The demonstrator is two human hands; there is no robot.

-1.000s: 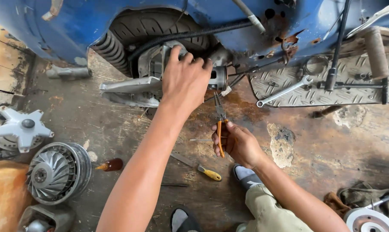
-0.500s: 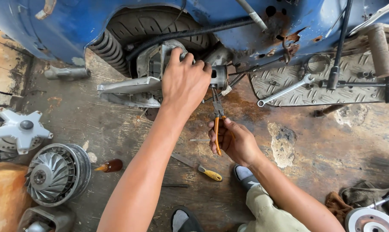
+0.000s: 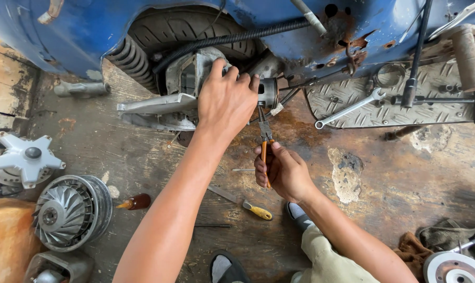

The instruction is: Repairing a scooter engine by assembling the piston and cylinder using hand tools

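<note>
My left hand [image 3: 227,102] is closed over a grey metal engine part [image 3: 187,78] under a blue scooter body [image 3: 352,26], next to a short metal cylinder [image 3: 269,92]. My right hand [image 3: 282,170] grips orange-handled pliers [image 3: 264,137] upright, with their jaws pointing up at the underside of that cylinder. A black ribbed hose [image 3: 232,37] runs over the part, in front of the rear tyre [image 3: 195,26].
A yellow-handled screwdriver [image 3: 245,203] and a small brown bottle [image 3: 135,202] lie on the stained floor. A finned fan wheel [image 3: 72,209] and a white star-shaped part [image 3: 22,157] sit at left. A spanner [image 3: 347,109] rests on the checker-plate footboard [image 3: 436,99]; rags [image 3: 436,241] at lower right.
My right hand has shifted the pliers slightly up toward the cylinder. My left hand keeps its grip on the engine part.
</note>
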